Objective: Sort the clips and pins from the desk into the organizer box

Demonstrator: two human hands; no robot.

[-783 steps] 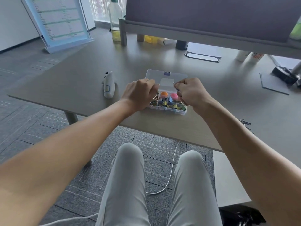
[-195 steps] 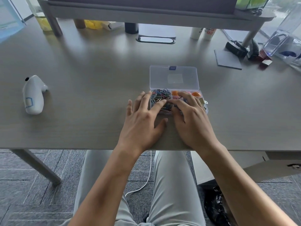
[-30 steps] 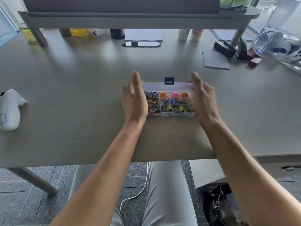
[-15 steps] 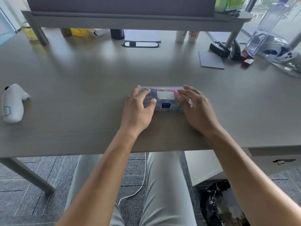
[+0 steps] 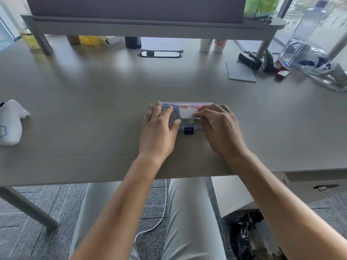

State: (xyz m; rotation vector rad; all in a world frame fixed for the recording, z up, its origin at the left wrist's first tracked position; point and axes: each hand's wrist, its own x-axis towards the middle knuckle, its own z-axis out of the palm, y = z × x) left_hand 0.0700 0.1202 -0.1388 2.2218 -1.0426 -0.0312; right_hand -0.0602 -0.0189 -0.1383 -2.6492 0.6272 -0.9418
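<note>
The clear organizer box (image 5: 187, 107) lies on the grey desk (image 5: 93, 109) with its lid down and its dark blue latch (image 5: 188, 130) at the near edge. Coloured clips and pins show dimly through the lid. My left hand (image 5: 159, 128) lies flat on the box's left part, fingers straight, thumb by the front edge. My right hand (image 5: 219, 128) presses on the right part, fingers slightly bent on the lid near the white label (image 5: 185, 113). I see no loose clips or pins on the desk.
A white handheld device (image 5: 10, 124) lies at the desk's left edge. A grey pad (image 5: 240, 73), black items (image 5: 249, 60) and a clear plastic bag (image 5: 309, 59) crowd the far right. Cups (image 5: 212, 45) and bottles stand under the raised shelf (image 5: 150, 27).
One second ago the lid stood upright between my hands; it has since come down onto the box. Since half a second ago both hands stay pressed on the lid.
</note>
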